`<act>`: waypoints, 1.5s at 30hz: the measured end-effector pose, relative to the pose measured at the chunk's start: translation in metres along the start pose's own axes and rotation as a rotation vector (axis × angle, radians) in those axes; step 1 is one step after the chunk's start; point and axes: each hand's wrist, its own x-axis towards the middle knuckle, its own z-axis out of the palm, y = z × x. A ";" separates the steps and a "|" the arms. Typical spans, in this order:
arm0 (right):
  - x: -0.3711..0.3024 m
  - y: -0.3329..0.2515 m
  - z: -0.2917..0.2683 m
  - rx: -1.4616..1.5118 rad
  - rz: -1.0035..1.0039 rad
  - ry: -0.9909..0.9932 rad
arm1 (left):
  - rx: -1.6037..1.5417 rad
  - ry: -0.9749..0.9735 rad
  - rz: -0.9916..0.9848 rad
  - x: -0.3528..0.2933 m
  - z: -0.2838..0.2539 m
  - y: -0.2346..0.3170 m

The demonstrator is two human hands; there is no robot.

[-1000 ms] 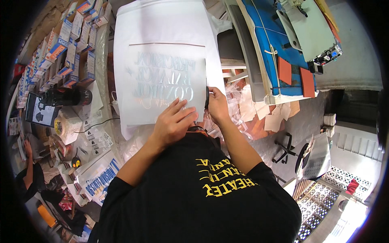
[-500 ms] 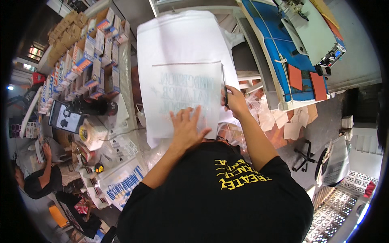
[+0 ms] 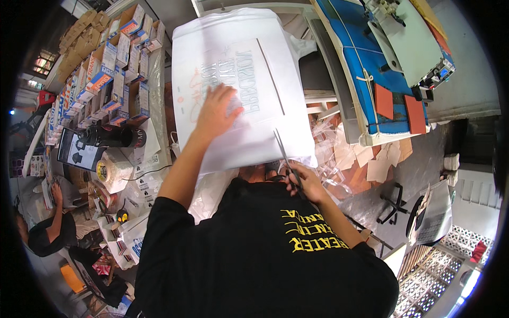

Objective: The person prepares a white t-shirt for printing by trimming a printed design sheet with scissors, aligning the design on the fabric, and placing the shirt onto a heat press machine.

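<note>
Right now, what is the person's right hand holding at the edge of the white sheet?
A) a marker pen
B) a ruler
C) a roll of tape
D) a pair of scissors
D: the right hand grips scissors whose blades point up along the white sheet, while the left hand lies flat on it.

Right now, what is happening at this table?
A person in a black shirt presses the left hand flat on a translucent printed sheet lying on the table. The right hand holds scissors, blades pointing at the sheet's near edge. Small boxes stand in rows on the left.
</note>
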 end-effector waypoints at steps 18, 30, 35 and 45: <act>0.024 -0.012 0.052 -0.057 -0.047 0.182 | -0.029 0.067 0.183 -0.037 0.033 0.077; 0.027 -0.009 0.051 -0.038 -0.064 0.180 | -0.103 0.116 0.136 -0.042 0.038 0.079; 0.026 -0.011 0.054 -0.084 -0.037 0.195 | -0.085 0.108 0.143 -0.043 0.035 0.080; 0.025 -0.011 0.055 -0.037 -0.058 0.190 | -0.103 0.112 0.154 -0.043 0.033 0.082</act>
